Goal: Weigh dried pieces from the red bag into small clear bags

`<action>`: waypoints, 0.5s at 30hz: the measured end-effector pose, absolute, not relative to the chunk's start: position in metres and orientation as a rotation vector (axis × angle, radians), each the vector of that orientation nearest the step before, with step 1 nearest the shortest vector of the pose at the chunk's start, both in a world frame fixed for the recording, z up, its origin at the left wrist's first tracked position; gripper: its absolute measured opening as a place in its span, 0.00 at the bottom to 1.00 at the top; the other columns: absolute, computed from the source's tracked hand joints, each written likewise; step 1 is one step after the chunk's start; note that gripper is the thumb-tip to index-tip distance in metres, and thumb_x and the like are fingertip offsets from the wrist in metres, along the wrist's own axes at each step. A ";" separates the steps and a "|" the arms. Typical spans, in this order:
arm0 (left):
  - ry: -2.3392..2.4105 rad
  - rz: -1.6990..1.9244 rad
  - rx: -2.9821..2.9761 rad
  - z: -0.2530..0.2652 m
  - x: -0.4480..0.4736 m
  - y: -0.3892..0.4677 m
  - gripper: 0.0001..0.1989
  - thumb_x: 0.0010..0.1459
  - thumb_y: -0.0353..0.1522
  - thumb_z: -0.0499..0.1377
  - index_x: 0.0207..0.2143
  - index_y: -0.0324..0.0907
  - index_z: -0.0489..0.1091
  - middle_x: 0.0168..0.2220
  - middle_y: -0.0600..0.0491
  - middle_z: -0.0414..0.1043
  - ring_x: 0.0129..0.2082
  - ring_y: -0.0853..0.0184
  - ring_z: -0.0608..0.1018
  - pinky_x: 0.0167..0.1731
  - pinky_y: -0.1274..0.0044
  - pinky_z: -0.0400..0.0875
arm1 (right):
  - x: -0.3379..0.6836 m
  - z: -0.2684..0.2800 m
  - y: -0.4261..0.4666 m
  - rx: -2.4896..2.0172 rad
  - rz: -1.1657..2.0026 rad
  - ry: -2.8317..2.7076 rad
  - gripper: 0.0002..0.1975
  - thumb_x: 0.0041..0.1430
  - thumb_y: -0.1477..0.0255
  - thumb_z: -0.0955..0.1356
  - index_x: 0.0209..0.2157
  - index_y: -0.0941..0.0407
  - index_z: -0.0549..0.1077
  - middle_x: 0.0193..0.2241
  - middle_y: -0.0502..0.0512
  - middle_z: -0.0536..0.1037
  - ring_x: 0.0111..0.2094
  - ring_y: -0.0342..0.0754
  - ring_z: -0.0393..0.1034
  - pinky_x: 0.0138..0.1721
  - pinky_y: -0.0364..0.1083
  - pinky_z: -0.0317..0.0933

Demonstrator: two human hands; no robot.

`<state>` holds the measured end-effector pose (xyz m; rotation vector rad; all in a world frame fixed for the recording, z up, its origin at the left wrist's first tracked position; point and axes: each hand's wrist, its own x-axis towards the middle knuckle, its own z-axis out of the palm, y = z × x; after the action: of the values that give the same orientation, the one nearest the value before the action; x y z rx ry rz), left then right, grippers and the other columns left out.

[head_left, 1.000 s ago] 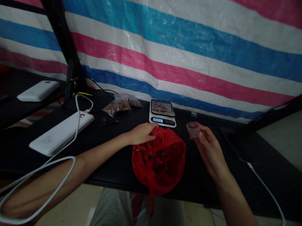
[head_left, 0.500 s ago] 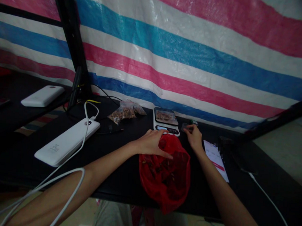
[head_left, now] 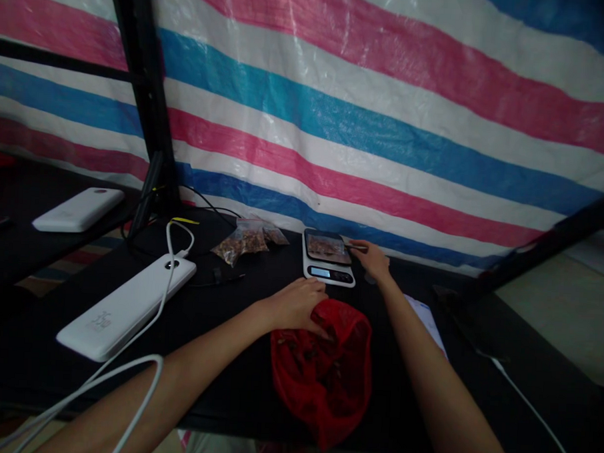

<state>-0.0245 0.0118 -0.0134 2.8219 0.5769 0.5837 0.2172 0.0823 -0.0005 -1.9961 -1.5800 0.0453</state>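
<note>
My left hand (head_left: 298,305) grips the rim of a red mesh bag (head_left: 342,388), its thumb inside the opening and its fingers over the far edge. Dark bits lie inside the bag. Just beyond stands a white digital scale (head_left: 306,267) with a lit display and a dark platform. On it rests a clear plastic bag of brown dried pieces (head_left: 326,246). My right hand (head_left: 373,260) is at the platform's right edge with fingers pinched together. Something thin and dark shows at the fingertips, too small to name. Under this hand lies a small clear plastic piece (head_left: 370,279).
More clear bags of brown pieces (head_left: 246,241) lie left of the scale. A white power bank (head_left: 128,306) with a looping white cable is at left, another power bank (head_left: 80,210) farther off. A paper sheet (head_left: 425,320) lies partly behind my right forearm. A striped sheet (head_left: 336,121) hangs behind.
My right hand has moved from the small clear plastic piece up and left to the scale's platform edge. My left hand stays on the red bag. The view has tilted slightly upward.
</note>
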 end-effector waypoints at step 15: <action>0.536 0.356 2.525 -0.005 -0.038 0.022 0.26 0.36 0.50 0.61 0.35 0.42 0.69 0.35 0.52 0.73 0.36 0.63 0.74 0.35 0.79 0.63 | 0.209 0.000 0.089 -1.845 0.054 -1.537 0.10 0.47 0.67 0.66 0.32 0.56 0.75 0.29 0.54 0.78 0.28 0.47 0.72 0.31 0.43 0.61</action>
<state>-0.0383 0.0216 -0.0049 2.5252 0.5356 0.3558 0.2093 0.0894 0.0003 -1.8449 -1.5370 0.0544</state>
